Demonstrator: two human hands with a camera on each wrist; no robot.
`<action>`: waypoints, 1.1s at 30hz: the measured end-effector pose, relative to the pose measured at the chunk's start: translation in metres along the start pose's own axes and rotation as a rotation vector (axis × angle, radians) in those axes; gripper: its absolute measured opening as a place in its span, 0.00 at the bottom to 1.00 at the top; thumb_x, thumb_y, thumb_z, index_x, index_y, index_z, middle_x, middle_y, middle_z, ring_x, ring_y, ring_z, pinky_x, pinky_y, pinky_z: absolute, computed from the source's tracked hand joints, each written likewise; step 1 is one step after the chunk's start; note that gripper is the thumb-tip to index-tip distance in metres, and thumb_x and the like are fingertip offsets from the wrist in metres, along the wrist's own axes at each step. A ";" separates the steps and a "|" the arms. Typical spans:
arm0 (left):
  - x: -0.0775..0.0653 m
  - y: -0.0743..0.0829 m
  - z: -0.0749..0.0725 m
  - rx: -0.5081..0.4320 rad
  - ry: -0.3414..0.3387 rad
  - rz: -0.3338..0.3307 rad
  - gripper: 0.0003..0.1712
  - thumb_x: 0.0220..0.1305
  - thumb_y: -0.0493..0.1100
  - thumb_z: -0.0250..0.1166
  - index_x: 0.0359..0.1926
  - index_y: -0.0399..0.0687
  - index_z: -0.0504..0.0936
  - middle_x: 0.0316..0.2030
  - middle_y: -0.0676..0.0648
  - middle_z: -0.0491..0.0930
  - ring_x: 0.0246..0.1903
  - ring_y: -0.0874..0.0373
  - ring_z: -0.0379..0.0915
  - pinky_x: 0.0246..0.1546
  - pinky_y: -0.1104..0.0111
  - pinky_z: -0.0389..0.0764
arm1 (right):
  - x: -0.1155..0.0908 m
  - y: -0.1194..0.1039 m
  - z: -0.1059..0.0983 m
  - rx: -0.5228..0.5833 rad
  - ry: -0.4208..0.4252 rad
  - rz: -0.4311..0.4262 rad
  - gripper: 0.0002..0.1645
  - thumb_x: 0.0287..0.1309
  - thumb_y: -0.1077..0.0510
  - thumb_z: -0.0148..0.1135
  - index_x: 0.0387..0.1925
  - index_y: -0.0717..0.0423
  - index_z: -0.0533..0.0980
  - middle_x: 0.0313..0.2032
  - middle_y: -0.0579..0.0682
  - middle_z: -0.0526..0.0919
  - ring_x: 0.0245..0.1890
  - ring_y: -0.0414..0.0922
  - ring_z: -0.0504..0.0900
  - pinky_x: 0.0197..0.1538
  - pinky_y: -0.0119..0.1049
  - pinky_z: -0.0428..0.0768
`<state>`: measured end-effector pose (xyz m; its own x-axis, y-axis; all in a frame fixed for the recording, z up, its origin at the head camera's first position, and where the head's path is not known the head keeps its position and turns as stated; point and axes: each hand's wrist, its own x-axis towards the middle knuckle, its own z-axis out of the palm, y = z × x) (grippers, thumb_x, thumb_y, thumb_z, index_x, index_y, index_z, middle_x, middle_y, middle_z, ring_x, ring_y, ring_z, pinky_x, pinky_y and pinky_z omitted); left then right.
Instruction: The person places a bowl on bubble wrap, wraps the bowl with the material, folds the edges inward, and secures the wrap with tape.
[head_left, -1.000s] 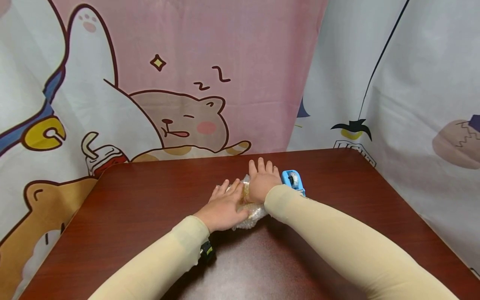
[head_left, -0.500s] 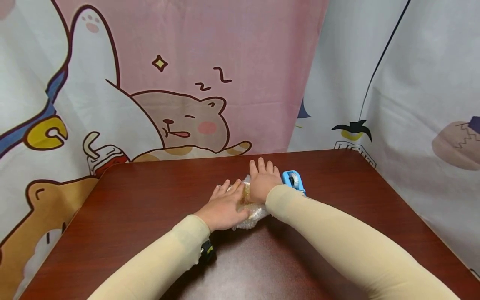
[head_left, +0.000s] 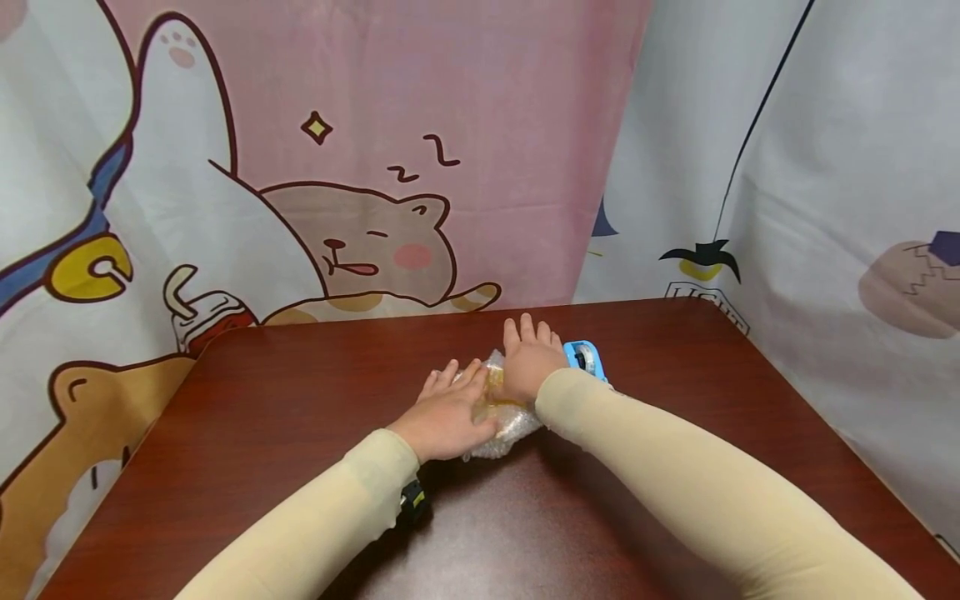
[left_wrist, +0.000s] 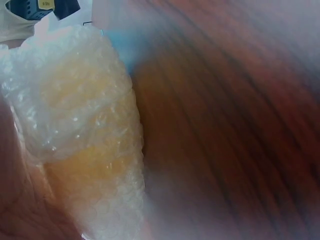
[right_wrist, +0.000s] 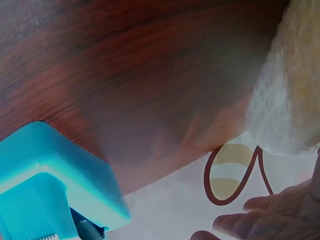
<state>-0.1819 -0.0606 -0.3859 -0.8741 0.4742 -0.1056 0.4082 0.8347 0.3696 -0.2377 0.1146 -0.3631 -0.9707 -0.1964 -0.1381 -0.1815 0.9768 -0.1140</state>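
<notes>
A bundle of clear bubble wrap with something yellowish inside lies near the middle of the table. My left hand rests on its left side with the fingers spread and straight. On the bundle's right side lies my right hand, its fingers extended toward the far edge. In the left wrist view the bubble wrap shows its puckered surface, and the yellowish content is partly veiled by the layers. In the right wrist view the bubble-wrap bundle is at the upper right, above the fingers of my right hand.
Just right of my right hand stands a blue tape dispenser with a roll in it, partly behind the sleeve. Its serrated edge shows in the right wrist view. The brown table ends at a cartoon-print curtain.
My right hand has slid slightly to the right over the bubble wrap, uncovering a little more of it. My left hand stays in place.
</notes>
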 end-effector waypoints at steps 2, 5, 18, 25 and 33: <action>0.000 0.000 0.000 -0.003 -0.001 0.000 0.51 0.73 0.67 0.53 0.85 0.46 0.51 0.85 0.46 0.46 0.84 0.37 0.36 0.84 0.44 0.39 | 0.000 0.000 0.001 -0.003 0.005 0.000 0.74 0.55 0.29 0.73 0.85 0.60 0.43 0.84 0.65 0.42 0.83 0.68 0.44 0.84 0.60 0.49; 0.001 -0.001 0.000 -0.008 -0.005 -0.003 0.51 0.73 0.67 0.53 0.85 0.46 0.51 0.85 0.46 0.46 0.84 0.38 0.35 0.84 0.44 0.39 | 0.003 0.002 0.004 0.003 -0.006 -0.001 0.74 0.55 0.29 0.72 0.85 0.60 0.43 0.84 0.65 0.41 0.83 0.68 0.43 0.84 0.60 0.50; 0.003 -0.002 -0.003 -0.010 0.016 0.003 0.51 0.72 0.67 0.56 0.84 0.47 0.53 0.85 0.46 0.49 0.84 0.38 0.35 0.84 0.44 0.37 | 0.007 0.010 0.003 0.054 -0.019 -0.007 0.73 0.55 0.27 0.71 0.85 0.58 0.43 0.84 0.64 0.42 0.83 0.68 0.45 0.83 0.61 0.49; 0.003 -0.004 -0.004 -0.036 0.027 0.027 0.49 0.72 0.66 0.57 0.84 0.46 0.55 0.85 0.44 0.48 0.84 0.37 0.34 0.83 0.44 0.37 | 0.002 0.013 0.000 0.053 0.004 -0.036 0.67 0.64 0.25 0.62 0.84 0.60 0.46 0.84 0.65 0.42 0.83 0.68 0.45 0.83 0.62 0.50; 0.006 -0.007 -0.006 -0.026 0.056 0.058 0.46 0.76 0.64 0.54 0.84 0.47 0.54 0.85 0.44 0.48 0.84 0.39 0.36 0.83 0.44 0.37 | -0.002 0.016 -0.002 0.028 0.023 -0.057 0.58 0.72 0.28 0.54 0.84 0.62 0.48 0.84 0.65 0.44 0.83 0.68 0.46 0.83 0.61 0.49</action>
<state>-0.1918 -0.0653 -0.3835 -0.8628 0.5046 -0.0322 0.4521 0.7985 0.3975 -0.2390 0.1303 -0.3626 -0.9623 -0.2494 -0.1084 -0.2324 0.9612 -0.1484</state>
